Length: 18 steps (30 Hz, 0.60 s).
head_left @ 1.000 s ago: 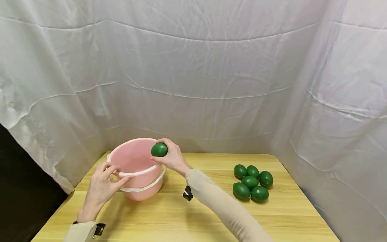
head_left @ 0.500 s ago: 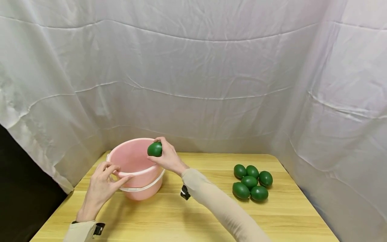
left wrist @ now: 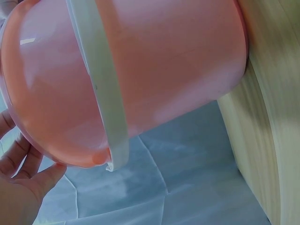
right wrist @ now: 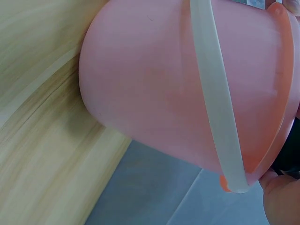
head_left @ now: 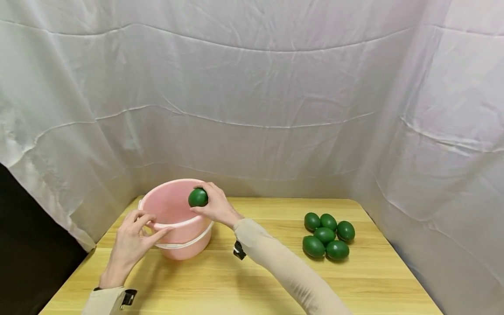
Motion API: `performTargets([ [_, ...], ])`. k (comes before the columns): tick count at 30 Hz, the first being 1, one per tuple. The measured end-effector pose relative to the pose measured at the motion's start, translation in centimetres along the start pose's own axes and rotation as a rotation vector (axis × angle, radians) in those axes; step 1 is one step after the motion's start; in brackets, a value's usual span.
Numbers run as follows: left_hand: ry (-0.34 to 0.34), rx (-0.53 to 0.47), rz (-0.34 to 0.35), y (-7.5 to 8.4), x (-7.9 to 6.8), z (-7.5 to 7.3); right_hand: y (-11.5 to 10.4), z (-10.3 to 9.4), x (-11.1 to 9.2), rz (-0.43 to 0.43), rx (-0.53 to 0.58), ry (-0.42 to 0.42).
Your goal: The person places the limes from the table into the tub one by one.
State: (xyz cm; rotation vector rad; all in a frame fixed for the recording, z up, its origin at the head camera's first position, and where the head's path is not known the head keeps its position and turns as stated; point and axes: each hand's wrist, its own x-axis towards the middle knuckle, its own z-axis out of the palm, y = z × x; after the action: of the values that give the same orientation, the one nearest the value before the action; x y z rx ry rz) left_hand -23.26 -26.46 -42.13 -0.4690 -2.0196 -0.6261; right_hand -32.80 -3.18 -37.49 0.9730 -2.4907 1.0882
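A pink bucket (head_left: 185,251) with a white handle (head_left: 185,244) stands on the table's left side. My left hand (head_left: 130,238) grips its near-left rim, fingertips over the edge and thumb along the outside; the left wrist view shows the thumb (left wrist: 50,178) against the rim. My right hand (head_left: 218,206) holds a smooth, dark green oval fruit (head_left: 198,197) between fingers and thumb, over the right part of the bucket's mouth. In the right wrist view that fruit (right wrist: 288,149) shows only partly, beside the rim. The bucket's bottom inside is hidden.
Several more green oval fruits (head_left: 324,235) lie grouped on the right of the wooden table (head_left: 267,271). Pale grey cloth (head_left: 252,96) hangs behind and along both sides. A dark area (head_left: 31,245) lies beyond the left edge.
My right hand has moved a little left with the green fruit, farther over the bucket's mouth. The left hand stays at the rim, and the grouped fruits have not moved.
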Motion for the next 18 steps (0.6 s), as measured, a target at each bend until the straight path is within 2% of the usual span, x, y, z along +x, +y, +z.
performTargets([
  [13,0.021,0.006,0.019,0.35,0.06,-0.01,0.24,0.02,-0.13,-0.025,-0.001,0.000],
  [18,-0.001,0.004,0.006,0.25,0.14,0.17,0.34,-0.10,-0.10,-0.035,-0.015,0.016],
])
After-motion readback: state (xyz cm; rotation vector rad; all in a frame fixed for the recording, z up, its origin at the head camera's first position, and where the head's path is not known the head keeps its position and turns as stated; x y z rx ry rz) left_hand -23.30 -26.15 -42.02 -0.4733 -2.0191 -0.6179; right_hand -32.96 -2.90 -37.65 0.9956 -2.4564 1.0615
